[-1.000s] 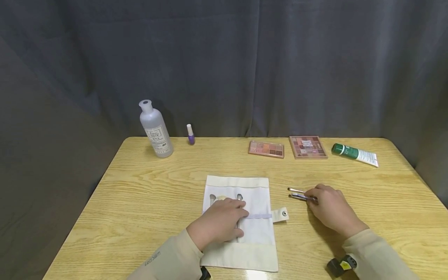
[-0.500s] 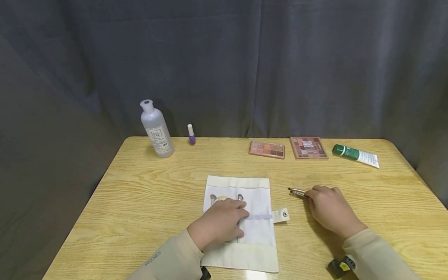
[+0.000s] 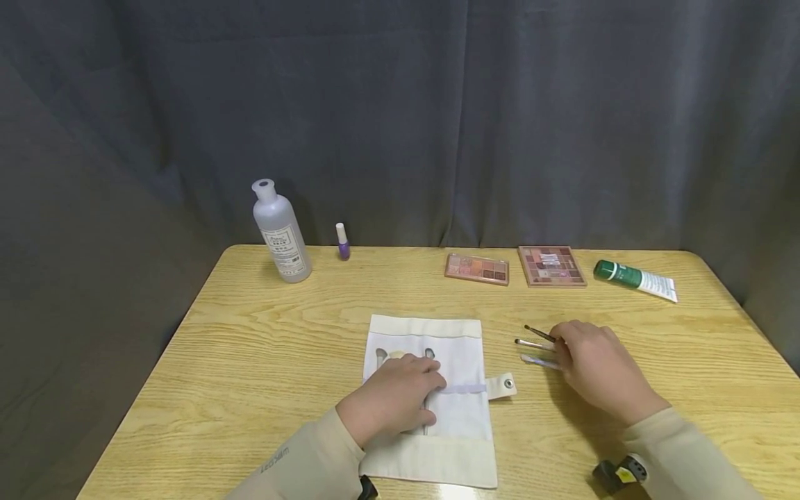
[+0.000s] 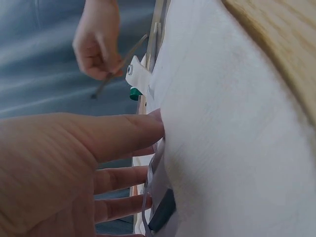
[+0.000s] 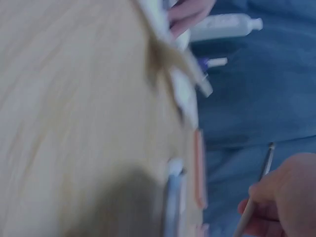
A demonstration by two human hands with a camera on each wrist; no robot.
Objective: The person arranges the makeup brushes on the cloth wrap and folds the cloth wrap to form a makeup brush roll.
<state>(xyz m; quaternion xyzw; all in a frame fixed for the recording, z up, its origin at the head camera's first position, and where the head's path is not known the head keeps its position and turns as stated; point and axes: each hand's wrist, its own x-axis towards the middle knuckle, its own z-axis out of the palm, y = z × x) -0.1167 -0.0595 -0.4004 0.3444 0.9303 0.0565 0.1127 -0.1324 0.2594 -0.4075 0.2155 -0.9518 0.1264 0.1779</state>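
Newly parted from two seemingly resting brushes, one brush sits pinched in right fingers, left fingers spread over pouch

Left hand lying palm-down, lower centre of head view, fingers extending; right hand pinching, lower right; both arms slanting from bottom edge.

My left hand covers the middle of the pouch and much of the brushes in it. My right hand hides one end of the loose brushes. In the right wrist view, the thin brush in my fingers runs off the bottom edge, and the strap is blurred. The bottle's small print is too tiny to read.
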